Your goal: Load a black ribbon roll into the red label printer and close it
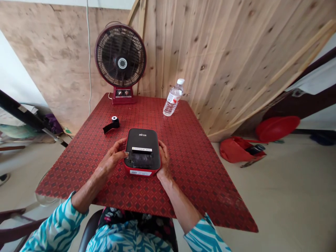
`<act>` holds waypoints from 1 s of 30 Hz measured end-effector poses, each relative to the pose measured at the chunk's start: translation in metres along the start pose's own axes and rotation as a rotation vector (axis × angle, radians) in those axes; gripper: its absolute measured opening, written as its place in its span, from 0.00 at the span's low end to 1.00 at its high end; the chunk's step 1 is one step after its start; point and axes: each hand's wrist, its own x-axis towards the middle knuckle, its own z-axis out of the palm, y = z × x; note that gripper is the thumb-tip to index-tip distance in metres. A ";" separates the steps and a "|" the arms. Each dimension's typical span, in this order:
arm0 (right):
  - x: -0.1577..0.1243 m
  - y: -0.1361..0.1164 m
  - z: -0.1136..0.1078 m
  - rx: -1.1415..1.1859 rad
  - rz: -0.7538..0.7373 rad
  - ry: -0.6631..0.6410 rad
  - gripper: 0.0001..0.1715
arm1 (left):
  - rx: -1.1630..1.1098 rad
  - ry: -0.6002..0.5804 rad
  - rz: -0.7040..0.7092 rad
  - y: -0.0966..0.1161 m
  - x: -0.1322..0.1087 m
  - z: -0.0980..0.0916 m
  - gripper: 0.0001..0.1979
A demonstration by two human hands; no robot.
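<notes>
- Two hands hold the label printer, one on each side: the left hand has its fingers curled over the left edge, and the right hand is cupped against the right side.
- The hands are apart, with the printer pressed between them.
- The printer sits flat on the red table, near the person's edge, and it is not lifted.
- Its black lid looks closed, and a pale strip lies across the top.
- A black roll with a loose tail lies on the table behind and to the left of the printer, well apart from both hands. Judging by that, the roll is not yet inside the printer.
- The fan and water bottle stand at the far edge, untouched.
</notes>
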 end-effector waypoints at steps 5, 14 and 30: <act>-0.004 -0.004 0.002 0.038 0.051 0.045 0.26 | -0.009 -0.011 0.024 -0.005 -0.001 0.001 0.33; -0.004 -0.005 0.003 0.077 0.017 0.017 0.26 | -0.056 0.033 0.014 -0.006 -0.001 0.003 0.32; 0.002 -0.002 0.001 -0.005 -0.059 0.005 0.24 | 1.484 -0.473 0.343 0.057 0.048 0.034 0.15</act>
